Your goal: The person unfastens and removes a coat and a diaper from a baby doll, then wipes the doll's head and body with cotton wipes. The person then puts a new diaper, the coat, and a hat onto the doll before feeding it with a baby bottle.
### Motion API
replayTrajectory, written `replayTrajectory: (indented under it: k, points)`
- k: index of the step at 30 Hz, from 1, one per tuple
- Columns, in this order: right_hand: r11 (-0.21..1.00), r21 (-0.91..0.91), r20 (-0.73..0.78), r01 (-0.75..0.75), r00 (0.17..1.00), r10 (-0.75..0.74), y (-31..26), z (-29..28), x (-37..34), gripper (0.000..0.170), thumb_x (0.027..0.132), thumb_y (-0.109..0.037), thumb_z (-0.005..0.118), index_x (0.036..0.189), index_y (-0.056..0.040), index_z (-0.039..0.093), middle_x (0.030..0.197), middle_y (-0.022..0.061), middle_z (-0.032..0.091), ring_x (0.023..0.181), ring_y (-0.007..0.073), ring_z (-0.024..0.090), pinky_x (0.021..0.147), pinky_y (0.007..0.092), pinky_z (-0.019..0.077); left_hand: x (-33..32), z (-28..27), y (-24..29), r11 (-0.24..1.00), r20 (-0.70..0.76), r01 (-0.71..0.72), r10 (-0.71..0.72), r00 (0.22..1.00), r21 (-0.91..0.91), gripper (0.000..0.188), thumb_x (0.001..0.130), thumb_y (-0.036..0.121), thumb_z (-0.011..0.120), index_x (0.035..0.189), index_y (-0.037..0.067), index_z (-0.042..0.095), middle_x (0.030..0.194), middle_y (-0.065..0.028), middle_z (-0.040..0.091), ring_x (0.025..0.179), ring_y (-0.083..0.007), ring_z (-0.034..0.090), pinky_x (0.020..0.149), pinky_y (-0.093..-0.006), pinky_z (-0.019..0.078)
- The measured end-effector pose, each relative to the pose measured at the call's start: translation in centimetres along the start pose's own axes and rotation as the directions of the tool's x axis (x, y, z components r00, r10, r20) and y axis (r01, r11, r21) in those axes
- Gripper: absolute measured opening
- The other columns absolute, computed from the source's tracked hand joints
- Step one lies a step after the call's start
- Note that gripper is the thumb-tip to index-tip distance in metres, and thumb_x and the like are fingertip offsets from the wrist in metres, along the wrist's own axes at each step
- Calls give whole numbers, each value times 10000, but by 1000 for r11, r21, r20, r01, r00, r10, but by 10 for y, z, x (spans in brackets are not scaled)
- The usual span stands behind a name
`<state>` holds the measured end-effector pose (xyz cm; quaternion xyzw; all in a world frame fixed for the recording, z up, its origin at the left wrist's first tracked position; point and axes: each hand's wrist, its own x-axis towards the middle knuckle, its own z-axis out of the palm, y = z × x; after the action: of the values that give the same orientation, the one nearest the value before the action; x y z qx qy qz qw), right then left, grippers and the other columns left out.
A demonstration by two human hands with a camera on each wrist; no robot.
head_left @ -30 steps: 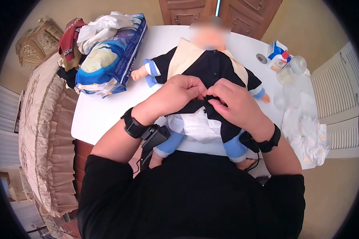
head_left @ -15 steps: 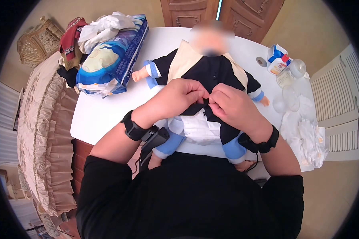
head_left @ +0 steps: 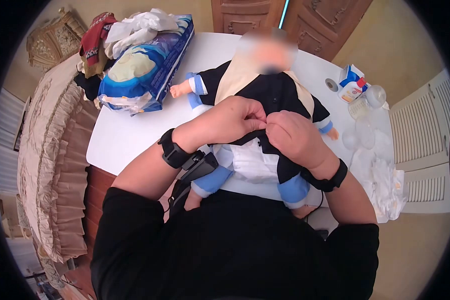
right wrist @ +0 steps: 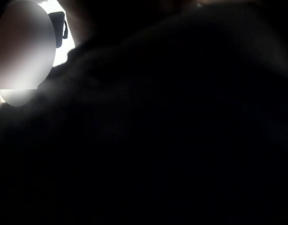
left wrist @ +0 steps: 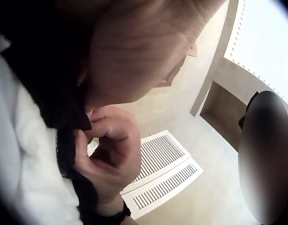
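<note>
A doll (head_left: 181, 90) lies on its back on the white table (head_left: 125, 140), in a black jacket (head_left: 274, 90) with a cream collar and front buttons. Blue trouser legs (head_left: 212, 181) and a white diaper (head_left: 255, 162) show below the jacket. My left hand (head_left: 230, 120) pinches the jacket's front edge near the waist. Right against it, my right hand (head_left: 295, 135) grips the same edge with curled fingers. A lower button (head_left: 260, 144) sits just under them. In the left wrist view, the right hand (left wrist: 113, 145) pinches black cloth; the right wrist view is mostly dark.
To the left stands a blue diaper pack (head_left: 135, 70) with a red knitted garment (head_left: 96, 37) and white cloth on top. At right are a white bottle with a red cap (head_left: 351, 91), a clear bottle (head_left: 375, 95) and crumpled clear plastic (head_left: 377, 185). A bed (head_left: 50, 165) lies beyond the left edge.
Both hands stay at the jacket front. The right hand has rolled over so its back faces up, and its fingertips are now hidden. The head view has shifted slightly.
</note>
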<state>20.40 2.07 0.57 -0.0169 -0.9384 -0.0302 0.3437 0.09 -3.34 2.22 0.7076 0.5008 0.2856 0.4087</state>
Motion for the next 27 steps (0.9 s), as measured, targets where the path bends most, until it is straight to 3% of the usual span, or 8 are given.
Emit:
replayTrajectory:
  k: [8, 10, 19, 22, 24, 25, 26, 27]
  points:
    - [982, -151, 12, 115, 993, -115, -4, -2, 6, 142, 696, -72, 644, 760, -57, 518, 838, 62, 531, 710, 201, 556, 587, 289, 484, 14, -7, -23, 977, 138, 3, 27, 990, -214, 71, 919, 83, 602, 949, 23, 578, 832, -14, 598, 787, -87, 530, 720, -249, 448]
    - [977, -162, 7, 140, 990, -140, -4, -2, 7, 139, 694, -77, 646, 748, -61, 518, 829, 57, 526, 709, 195, 554, 585, 283, 481, 18, -9, -28, 888, 272, 95, 34, 962, -449, 33, 922, 49, 576, 952, 52, 560, 858, 32, 545, 802, -58, 491, 734, -214, 415]
    - [951, -225, 62, 210, 978, -201, -4, -4, 11, 131, 710, -99, 634, 728, -76, 506, 822, 50, 529, 705, 185, 551, 579, 271, 471, 20, -11, -42, 746, 373, 222, 38, 927, -628, 45, 956, 94, 541, 960, 56, 564, 896, 46, 536, 829, -29, 479, 752, -178, 384]
    - [995, -34, 96, 98, 991, -95, -2, -9, 10, 140, 718, -106, 671, 769, -72, 546, 837, 58, 563, 722, 199, 569, 629, 295, 478, 16, -14, -36, 828, 293, 134, 38, 955, -545, 85, 962, 139, 555, 979, 58, 573, 930, 17, 563, 818, -30, 501, 713, -193, 412]
    - [962, 203, 129, -181, 979, 157, 1, -23, 7, 189, 722, -135, 723, 848, -70, 597, 874, 65, 607, 775, 211, 600, 693, 339, 481, 4, -27, -19, 892, 186, 161, -89, 979, -422, 112, 961, 163, 567, 987, 54, 577, 932, 5, 573, 803, -41, 520, 692, -215, 435]
    - [955, 147, 46, -256, 967, 252, 9, -29, 4, 234, 717, -157, 754, 897, -77, 629, 908, 74, 630, 843, 242, 617, 750, 373, 479, 0, -33, -13, 934, 55, 202, -194, 979, -296, 140, 961, 186, 578, 995, 50, 580, 933, -7, 582, 788, -53, 540, 671, -237, 459]
    - [911, 91, -62, -403, 910, 409, 20, -31, -2, 274, 732, -169, 754, 951, -67, 624, 913, 86, 631, 862, 256, 621, 764, 371, 484, 2, -35, -20, 978, -198, 115, -149, 969, -176, 227, 946, 239, 613, 1078, 59, 571, 958, -58, 610, 776, -103, 566, 648, -283, 489]
    - [836, 53, -175, -545, 820, 546, 32, -30, -9, 315, 748, -181, 753, 1004, -57, 619, 918, 99, 632, 880, 271, 625, 777, 370, 488, 5, -34, -29, 977, -192, 117, -151, 970, -177, 227, 946, 239, 613, 1078, 59, 571, 958, -58, 610, 776, -103, 566, 648, -283, 489]
